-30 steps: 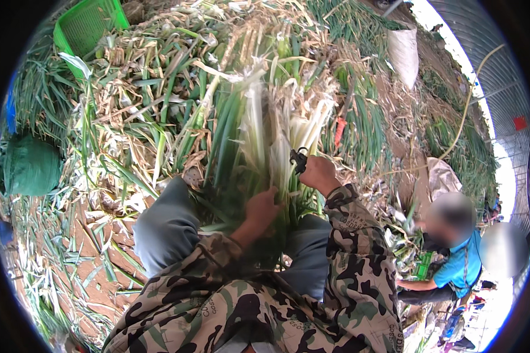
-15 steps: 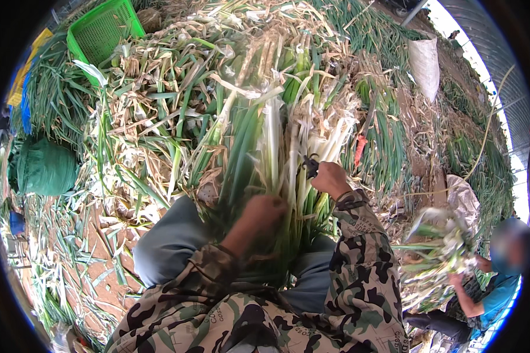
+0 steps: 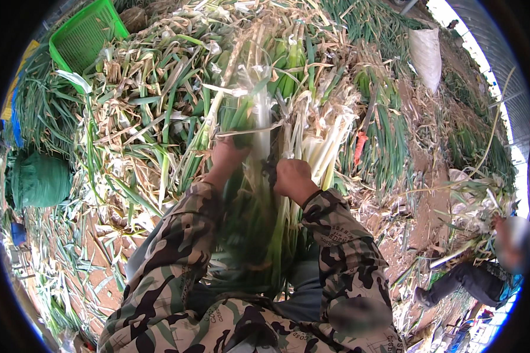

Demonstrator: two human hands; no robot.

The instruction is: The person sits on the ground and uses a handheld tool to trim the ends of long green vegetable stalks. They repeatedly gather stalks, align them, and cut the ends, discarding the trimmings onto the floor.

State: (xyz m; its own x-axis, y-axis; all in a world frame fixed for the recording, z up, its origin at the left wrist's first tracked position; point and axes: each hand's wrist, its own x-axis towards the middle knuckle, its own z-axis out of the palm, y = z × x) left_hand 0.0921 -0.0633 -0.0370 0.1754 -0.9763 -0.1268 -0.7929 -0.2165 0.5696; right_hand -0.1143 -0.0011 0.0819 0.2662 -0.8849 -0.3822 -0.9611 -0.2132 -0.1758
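Note:
In the head view, my left hand [image 3: 228,154] is closed round green onion stalks [image 3: 240,123] at the middle of the pile, partly blurred. My right hand [image 3: 294,178] is closed on a black hand tool [image 3: 270,170], likely shears, mostly hidden behind it and beside white stems. Long leaves of the onions run down between my forearms and legs, smeared by motion. More pale stalks [image 3: 333,144] lie just right of my right hand, with a red strip [image 3: 359,147] beside them.
A green crate [image 3: 85,41] and green sack [image 3: 38,176] are at left. A white sack [image 3: 424,59] stands at upper right, near a yellowish hose [image 3: 494,129]. At lower right sits a co-worker [image 3: 471,282] among loose leaves. Onion piles surround me.
My left hand has moved forward to the stalks. My right hand has shifted left with the tool. The co-worker at right has changed position.

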